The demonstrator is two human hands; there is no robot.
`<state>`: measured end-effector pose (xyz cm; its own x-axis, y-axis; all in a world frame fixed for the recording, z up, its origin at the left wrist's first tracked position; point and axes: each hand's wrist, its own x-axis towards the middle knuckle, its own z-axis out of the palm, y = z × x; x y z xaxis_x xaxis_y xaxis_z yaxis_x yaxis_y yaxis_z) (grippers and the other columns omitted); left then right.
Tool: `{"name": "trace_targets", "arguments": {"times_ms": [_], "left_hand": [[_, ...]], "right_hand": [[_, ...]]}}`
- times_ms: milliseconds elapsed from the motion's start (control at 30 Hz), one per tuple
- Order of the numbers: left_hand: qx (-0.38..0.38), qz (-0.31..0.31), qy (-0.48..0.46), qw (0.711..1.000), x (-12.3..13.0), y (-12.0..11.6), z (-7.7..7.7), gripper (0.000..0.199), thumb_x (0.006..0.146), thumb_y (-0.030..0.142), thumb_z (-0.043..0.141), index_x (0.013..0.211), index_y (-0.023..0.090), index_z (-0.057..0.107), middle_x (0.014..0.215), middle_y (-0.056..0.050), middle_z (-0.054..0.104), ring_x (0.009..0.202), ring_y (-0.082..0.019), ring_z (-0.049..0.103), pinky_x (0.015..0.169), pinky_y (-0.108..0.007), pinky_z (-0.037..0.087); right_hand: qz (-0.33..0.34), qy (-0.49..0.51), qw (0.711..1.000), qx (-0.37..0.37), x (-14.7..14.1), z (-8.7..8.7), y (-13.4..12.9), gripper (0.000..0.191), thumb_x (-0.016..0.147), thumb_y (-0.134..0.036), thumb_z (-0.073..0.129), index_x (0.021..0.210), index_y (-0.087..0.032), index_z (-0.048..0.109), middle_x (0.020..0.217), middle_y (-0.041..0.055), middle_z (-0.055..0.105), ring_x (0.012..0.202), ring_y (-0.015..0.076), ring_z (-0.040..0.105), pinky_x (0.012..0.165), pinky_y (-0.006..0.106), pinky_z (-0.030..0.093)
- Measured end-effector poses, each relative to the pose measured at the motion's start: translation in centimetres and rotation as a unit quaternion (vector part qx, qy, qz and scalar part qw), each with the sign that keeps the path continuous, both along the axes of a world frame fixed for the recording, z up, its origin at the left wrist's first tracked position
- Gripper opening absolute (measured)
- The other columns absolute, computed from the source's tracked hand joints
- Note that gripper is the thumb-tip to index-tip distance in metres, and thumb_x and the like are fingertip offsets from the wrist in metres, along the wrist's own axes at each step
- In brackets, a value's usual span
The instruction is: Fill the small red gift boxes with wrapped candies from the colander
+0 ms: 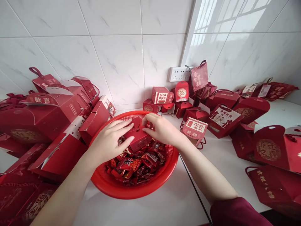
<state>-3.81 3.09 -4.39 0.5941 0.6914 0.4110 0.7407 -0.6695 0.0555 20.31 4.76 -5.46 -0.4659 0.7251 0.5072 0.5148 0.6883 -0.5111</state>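
Observation:
A red plastic basket [134, 191] holds many wrapped candies [138, 166] in red and dark wrappers. Resting on the candies is a small red gift box [138, 139] with a cord at its left side. My left hand [113, 138] lies at the box's left side, its fingers spread and its fingertips near the top. On the right, my right hand [158, 128] has its fingers curled at the top right edge of the box, thumb and fingertips on the lid.
Piled red gift boxes [47, 116] stand at the left. More red boxes [225, 119] spread over the white table [188, 201] at the right. A white power strip [180, 74] is on the tiled wall behind.

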Motion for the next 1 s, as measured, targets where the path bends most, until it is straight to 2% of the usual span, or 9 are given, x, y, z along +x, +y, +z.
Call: {"name": "trace_targets", "arguments": {"times_ms": [100, 167, 233, 333, 433, 500, 567, 767, 1000], "left_hand": [[-0.018, 0.024, 0.062, 0.998, 0.1, -0.4, -0.1, 0.068, 0.094, 0.058, 0.052, 0.144, 0.013, 0.052, 0.152, -0.008, 0.048, 0.142, -0.029, 0.042, 0.121, -0.045, 0.035], [-0.041, 0.035, 0.069, 0.996, 0.0, -0.3, -0.2, 0.07, 0.096, 0.058, 0.048, 0.149, 0.012, 0.045, 0.156, -0.006, 0.042, 0.146, -0.026, 0.037, 0.123, -0.043, 0.032], [-0.077, 0.039, 0.062, 0.994, -0.3, 0.0, -0.4, 0.069, 0.098, 0.054, 0.044, 0.154, 0.014, 0.036, 0.161, -0.003, 0.033, 0.149, -0.023, 0.032, 0.125, -0.04, 0.029], [-0.135, 0.03, 0.053, 0.989, -0.8, 0.6, -0.5, 0.069, 0.1, 0.051, 0.042, 0.159, 0.02, 0.024, 0.165, 0.002, 0.022, 0.152, -0.019, 0.024, 0.126, -0.037, 0.024], [-0.171, 0.011, 0.056, 0.984, -1.2, 1.0, -0.5, 0.066, 0.101, 0.049, 0.04, 0.16, 0.026, 0.019, 0.165, 0.005, 0.018, 0.153, -0.018, 0.019, 0.126, -0.037, 0.021], [-0.181, -0.004, 0.058, 0.982, -1.3, 1.1, -0.3, 0.066, 0.101, 0.049, 0.041, 0.159, 0.027, 0.02, 0.165, 0.004, 0.019, 0.153, -0.019, 0.02, 0.126, -0.038, 0.022], [-0.183, -0.017, 0.052, 0.982, -1.4, 1.2, -0.3, 0.066, 0.099, 0.049, 0.046, 0.158, 0.028, 0.025, 0.165, 0.003, 0.022, 0.152, -0.021, 0.023, 0.125, -0.04, 0.026], [-0.135, -0.074, -0.015, 0.988, -1.8, 1.6, -0.6, 0.05, 0.095, 0.041, 0.058, 0.143, 0.031, 0.053, 0.158, 0.003, 0.038, 0.145, -0.022, 0.039, 0.122, -0.036, 0.033], [-0.118, -0.079, -0.025, 0.99, -1.7, 1.7, -0.8, 0.045, 0.093, 0.042, 0.061, 0.135, 0.029, 0.062, 0.155, 0.001, 0.044, 0.141, -0.025, 0.046, 0.12, -0.038, 0.038]], "right_hand": [[-0.017, -0.003, 1.0, 0.007, -0.3, -0.3, 0.1, 0.006, 0.091, -0.014, 0.06, 0.091, -0.02, 0.057, 0.096, 0.0032, 0.062, 0.083, 0.0172, 0.06, 0.08, 0.033, 0.05], [-0.031, 0.001, 0.999, 0.017, -0.3, -0.5, 0.2, 0.006, 0.094, -0.018, 0.058, 0.1, -0.02, 0.058, 0.104, 0.0059, 0.061, 0.089, 0.0187, 0.062, 0.084, 0.035, 0.051], [-0.035, 0.01, 0.999, 0.022, -0.3, -0.6, 0.3, 0.018, 0.097, -0.025, 0.056, 0.114, -0.019, 0.057, 0.118, 0.0102, 0.06, 0.104, 0.0221, 0.062, 0.095, 0.04, 0.05], [-0.001, 0.002, 1.0, 0.014, 0.0, -0.7, 0.3, 0.045, 0.097, -0.041, 0.057, 0.136, -0.019, 0.049, 0.144, 0.0152, 0.048, 0.134, 0.0263, 0.049, 0.111, 0.046, 0.041], [0.048, -0.047, 0.998, 0.006, 0.2, -0.6, 0.2, 0.061, 0.094, -0.047, 0.062, 0.146, -0.022, 0.044, 0.158, 0.0155, 0.034, 0.148, 0.0282, 0.031, 0.118, 0.048, 0.032], [0.071, -0.075, 0.994, 0.017, 0.2, -0.5, 0.3, 0.059, 0.093, -0.045, 0.063, 0.145, -0.022, 0.047, 0.159, 0.0155, 0.033, 0.148, 0.0285, 0.03, 0.119, 0.049, 0.031], [0.087, -0.087, 0.992, 0.037, 0.2, -0.5, 0.4, 0.056, 0.093, -0.044, 0.064, 0.142, -0.022, 0.05, 0.156, 0.0147, 0.038, 0.145, 0.0283, 0.035, 0.118, 0.048, 0.032], [0.099, -0.086, 0.989, 0.075, 0.3, -0.7, 0.8, 0.049, 0.091, -0.045, 0.067, 0.13, -0.017, 0.057, 0.142, 0.0138, 0.054, 0.135, 0.0285, 0.046, 0.114, 0.046, 0.039], [0.085, -0.099, 0.989, 0.072, 0.3, -0.7, 0.7, 0.054, 0.089, -0.052, 0.067, 0.129, -0.017, 0.058, 0.142, 0.0146, 0.054, 0.135, 0.0307, 0.046, 0.113, 0.048, 0.04]]}}
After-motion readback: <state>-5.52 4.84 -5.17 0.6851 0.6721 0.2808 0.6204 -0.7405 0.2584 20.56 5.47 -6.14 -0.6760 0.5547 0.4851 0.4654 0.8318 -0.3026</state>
